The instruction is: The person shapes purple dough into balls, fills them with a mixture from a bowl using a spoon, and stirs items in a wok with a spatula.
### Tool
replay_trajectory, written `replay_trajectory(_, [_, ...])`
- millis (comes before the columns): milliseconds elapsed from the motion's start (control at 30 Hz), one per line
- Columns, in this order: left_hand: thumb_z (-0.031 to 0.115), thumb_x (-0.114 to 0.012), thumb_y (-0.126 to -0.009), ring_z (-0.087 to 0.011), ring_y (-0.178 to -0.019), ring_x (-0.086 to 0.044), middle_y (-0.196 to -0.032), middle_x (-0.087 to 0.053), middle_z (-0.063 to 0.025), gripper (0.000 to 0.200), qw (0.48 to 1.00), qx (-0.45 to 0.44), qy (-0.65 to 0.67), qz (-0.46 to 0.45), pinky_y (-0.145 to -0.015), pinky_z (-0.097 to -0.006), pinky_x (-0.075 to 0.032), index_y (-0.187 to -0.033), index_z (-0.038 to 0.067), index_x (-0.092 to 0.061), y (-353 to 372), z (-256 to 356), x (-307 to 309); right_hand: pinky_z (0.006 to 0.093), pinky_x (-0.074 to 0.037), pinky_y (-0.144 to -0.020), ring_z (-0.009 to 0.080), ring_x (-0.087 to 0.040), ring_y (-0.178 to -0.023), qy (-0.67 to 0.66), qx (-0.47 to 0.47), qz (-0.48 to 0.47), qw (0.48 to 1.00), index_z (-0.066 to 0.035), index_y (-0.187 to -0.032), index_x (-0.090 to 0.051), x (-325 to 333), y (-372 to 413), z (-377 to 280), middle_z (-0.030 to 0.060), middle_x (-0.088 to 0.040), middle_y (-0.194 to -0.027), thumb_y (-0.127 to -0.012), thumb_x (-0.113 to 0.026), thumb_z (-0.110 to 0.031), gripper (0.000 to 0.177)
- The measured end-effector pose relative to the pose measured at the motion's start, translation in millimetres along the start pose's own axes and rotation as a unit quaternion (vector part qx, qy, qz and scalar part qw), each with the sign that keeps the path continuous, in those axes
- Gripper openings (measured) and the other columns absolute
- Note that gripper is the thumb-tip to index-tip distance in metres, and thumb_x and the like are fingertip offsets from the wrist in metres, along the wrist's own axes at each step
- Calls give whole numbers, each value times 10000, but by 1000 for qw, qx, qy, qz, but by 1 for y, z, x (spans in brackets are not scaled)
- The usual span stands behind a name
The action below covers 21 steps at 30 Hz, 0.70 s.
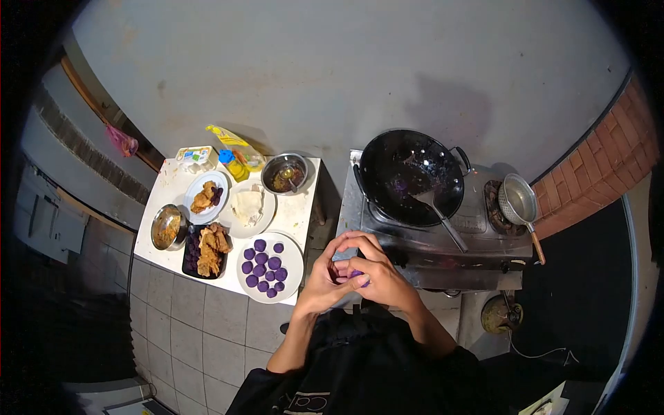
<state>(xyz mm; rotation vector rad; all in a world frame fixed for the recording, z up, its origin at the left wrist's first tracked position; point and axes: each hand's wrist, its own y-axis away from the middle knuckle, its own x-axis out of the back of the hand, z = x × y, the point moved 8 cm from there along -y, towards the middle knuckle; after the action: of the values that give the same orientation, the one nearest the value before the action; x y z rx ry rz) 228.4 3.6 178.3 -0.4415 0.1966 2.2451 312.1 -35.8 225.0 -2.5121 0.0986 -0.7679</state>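
Note:
My left hand (324, 280) and my right hand (382, 278) meet in front of my body, with curled fingers closed round a purple dough ball (357, 276). Most of the ball is hidden by the fingers; only small purple patches show. Just left of my hands, a white plate (293, 280) on the table bears several round purple dough balls (274, 263). Beyond it lies another white plate (268, 220) with a pale, whitish dough-like lump (247, 207).
The white table (294, 230) also holds a black tray (214, 277) of fried pieces and purple balls, a small plate (191, 197), two metal bowls (166, 228) and an oil bottle (234, 166). On the metal stove (415, 242) stand a black wok (415, 166) with a ladle (451, 230) and a strainer pot (517, 200).

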Motion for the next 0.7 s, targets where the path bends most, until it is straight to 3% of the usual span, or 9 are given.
replay_trajectory(200, [-15, -800, -769, -113, -948, -616, -1031, -643, -106, 942, 1000, -10, -14, 1, -782, -241, -507, -1510, 24, -221, -2, -6, 2, 439, -451, -965, 353, -499, -1209, 18, 5, 53, 998, 9, -823, -682, 4, 1, -4, 128, -575, -1141, -601, -722, 43, 228])
replay_trajectory(333, [-16, -802, -766, -111, -927, -617, -976, -655, -93, 964, 998, 18, -57, -4, -789, -238, -505, -1519, 30, -203, 3, -2, 1, 443, -449, -961, 356, -499, -1202, -16, 15, 27, 999, 4, -805, -676, 2, 2, -7, 126, -581, -1141, -600, -724, 39, 213])
replay_trajectory(433, [-15, -804, -765, -100, -878, -615, -908, -657, -72, 975, 1000, -7, -10, 11, -789, -236, -500, -1523, 24, -193, 5, 3, -1, 445, -444, -967, 359, -496, -1204, -18, 18, 23, 999, 1, -786, -657, -2, 3, -4, 128, -581, -1147, -592, -736, 28, 212])
replay_trajectory(700, [36, -843, -735, -122, -923, -634, -1054, -636, -84, 1042, 997, -4, -33, 65, -785, -256, -499, -1533, 22, -173, 17, -6, 19, 446, -442, -967, 358, -493, -1204, -66, 11, -62, 996, -5, -784, -626, -17, -5, -7, 127, -556, -1196, -579, -778, 9, 255])
